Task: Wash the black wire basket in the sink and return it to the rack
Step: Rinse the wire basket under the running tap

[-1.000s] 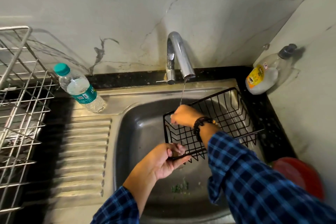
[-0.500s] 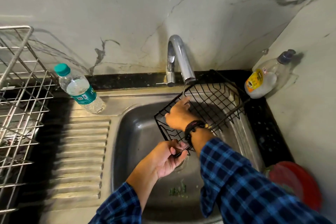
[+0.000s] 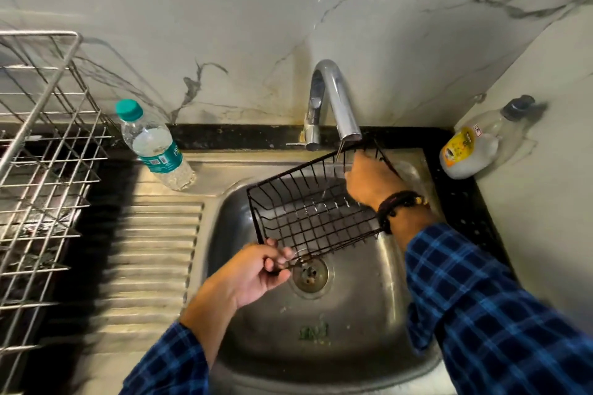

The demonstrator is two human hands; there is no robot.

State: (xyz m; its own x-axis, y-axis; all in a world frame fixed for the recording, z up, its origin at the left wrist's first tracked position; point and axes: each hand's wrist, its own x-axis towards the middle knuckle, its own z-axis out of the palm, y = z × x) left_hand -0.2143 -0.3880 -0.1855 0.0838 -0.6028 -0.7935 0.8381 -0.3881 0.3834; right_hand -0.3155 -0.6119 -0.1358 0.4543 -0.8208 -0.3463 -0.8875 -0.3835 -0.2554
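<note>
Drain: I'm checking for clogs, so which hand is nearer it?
Left. The left hand holds the basket just beside the drain; the right hand is up under the tap.

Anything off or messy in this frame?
Green scraps lie on the sink floor, nearer the person than the drain; they look like leftover food. The soap bottle leans tilted into the right corner. The basket shows no visible damage.
</note>
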